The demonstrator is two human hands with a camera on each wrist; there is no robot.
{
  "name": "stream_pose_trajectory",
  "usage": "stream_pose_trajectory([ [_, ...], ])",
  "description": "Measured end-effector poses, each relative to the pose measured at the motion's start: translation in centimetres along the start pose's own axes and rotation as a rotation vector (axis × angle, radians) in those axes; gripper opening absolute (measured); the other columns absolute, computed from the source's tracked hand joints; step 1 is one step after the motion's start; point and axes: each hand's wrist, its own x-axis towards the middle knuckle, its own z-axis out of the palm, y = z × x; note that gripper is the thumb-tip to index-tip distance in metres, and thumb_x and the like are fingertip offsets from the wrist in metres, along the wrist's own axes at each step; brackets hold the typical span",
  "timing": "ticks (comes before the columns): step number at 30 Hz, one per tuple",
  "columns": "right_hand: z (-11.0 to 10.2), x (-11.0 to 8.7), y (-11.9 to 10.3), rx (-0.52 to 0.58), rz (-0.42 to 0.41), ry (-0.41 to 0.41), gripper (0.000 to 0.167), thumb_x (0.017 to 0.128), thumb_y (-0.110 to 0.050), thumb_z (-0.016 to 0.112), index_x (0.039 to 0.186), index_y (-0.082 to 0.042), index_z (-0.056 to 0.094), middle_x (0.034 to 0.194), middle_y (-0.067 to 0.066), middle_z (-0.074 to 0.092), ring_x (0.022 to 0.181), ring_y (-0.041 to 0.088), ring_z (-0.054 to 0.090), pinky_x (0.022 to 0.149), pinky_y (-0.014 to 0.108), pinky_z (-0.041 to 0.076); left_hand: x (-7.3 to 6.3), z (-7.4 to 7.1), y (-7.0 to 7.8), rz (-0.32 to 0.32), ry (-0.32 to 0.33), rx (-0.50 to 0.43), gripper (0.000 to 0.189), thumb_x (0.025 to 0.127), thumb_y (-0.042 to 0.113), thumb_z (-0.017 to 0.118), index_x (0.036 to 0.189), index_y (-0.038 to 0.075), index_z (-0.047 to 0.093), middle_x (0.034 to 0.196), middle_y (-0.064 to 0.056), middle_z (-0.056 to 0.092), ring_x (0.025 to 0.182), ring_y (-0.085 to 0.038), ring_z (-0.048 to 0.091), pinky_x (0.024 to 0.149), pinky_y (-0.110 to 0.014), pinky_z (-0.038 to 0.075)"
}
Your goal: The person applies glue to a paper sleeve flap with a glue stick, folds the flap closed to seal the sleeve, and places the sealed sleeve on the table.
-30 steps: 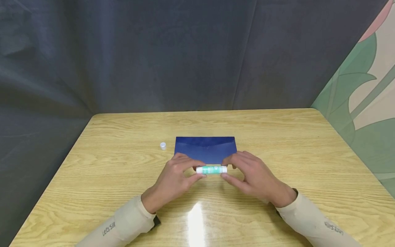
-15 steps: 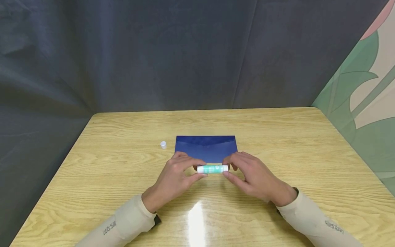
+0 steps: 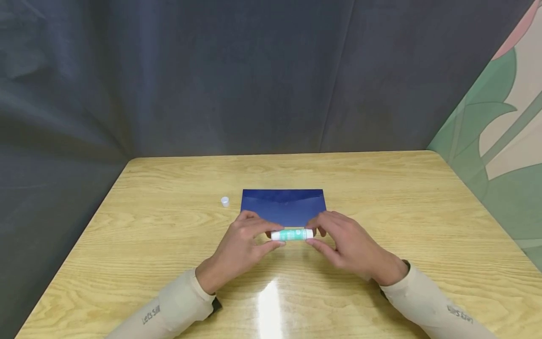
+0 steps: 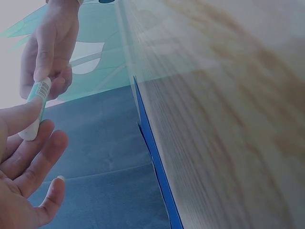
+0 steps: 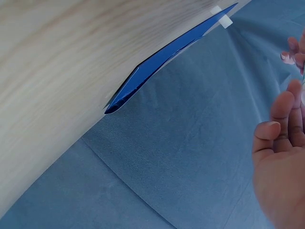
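A slim glue stick (image 3: pixel 292 234) with a white and mint-green barrel lies level between my two hands. My left hand (image 3: pixel 239 245) pinches its left end between thumb and fingers; my right hand (image 3: pixel 349 242) pinches the right end. A barcode shows on the glue stick (image 4: pixel 42 89) in the left wrist view, where it is well above the tabletop. Just beyond the hands, a dark blue envelope (image 3: pixel 283 202) lies flat with its flap side up. To its left stands a small white cap (image 3: pixel 225 201). The right wrist view shows only a sliver of the stick at its edge.
All this is on a wood-grain table (image 3: pixel 169 188). A dark cloth (image 3: pixel 237 75) hangs behind its far edge and along the left side. At the right is a wall covering with a leaf pattern (image 3: pixel 504 150).
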Motion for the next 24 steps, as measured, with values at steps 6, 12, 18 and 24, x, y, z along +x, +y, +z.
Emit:
stream_pose_trajectory([
  [6,0.1,0.04,0.19,0.003,-0.064,0.062,0.015,0.095,-0.028,0.068,0.1,-0.016,0.061,0.087,-0.01,0.064,0.074,0.003,0.051,0.067,0.017,0.044,-0.03,0.0,0.04,-0.003,-0.007,0.007,0.023,0.075,0.02,0.088,0.095,0.013,0.079,0.077,0.005,0.075,0.067,-0.008,0.066,0.082,-0.031,0.049],
  [12,0.25,0.5,0.55,0.04,-0.226,0.211,0.023,0.1,-0.033,0.061,0.095,-0.011,0.066,0.09,-0.006,0.07,0.073,0.006,0.059,0.071,0.017,0.048,0.0,0.0,-0.06,0.006,-0.012,-0.009,0.022,0.076,0.02,0.087,0.095,0.012,0.079,0.078,0.004,0.075,0.067,-0.008,0.067,0.084,-0.032,0.049],
  [18,0.01,0.6,0.7,0.081,-0.295,0.247,0.018,0.098,-0.027,0.064,0.092,-0.011,0.071,0.092,-0.003,0.072,0.079,0.009,0.065,0.074,0.022,0.05,-0.02,0.01,-0.12,0.022,-0.029,-0.019,0.022,0.077,0.02,0.086,0.095,0.01,0.079,0.08,0.003,0.076,0.071,-0.009,0.07,0.086,-0.032,0.05],
  [24,-0.14,0.61,0.71,0.048,-0.333,0.243,0.019,0.099,-0.025,0.062,0.089,-0.012,0.073,0.092,-0.002,0.072,0.077,0.009,0.061,0.07,0.02,0.046,-0.07,-0.03,-0.04,0.018,-0.048,-0.019,0.022,0.078,0.021,0.085,0.096,0.011,0.079,0.081,0.003,0.076,0.072,-0.01,0.07,0.085,-0.031,0.049],
])
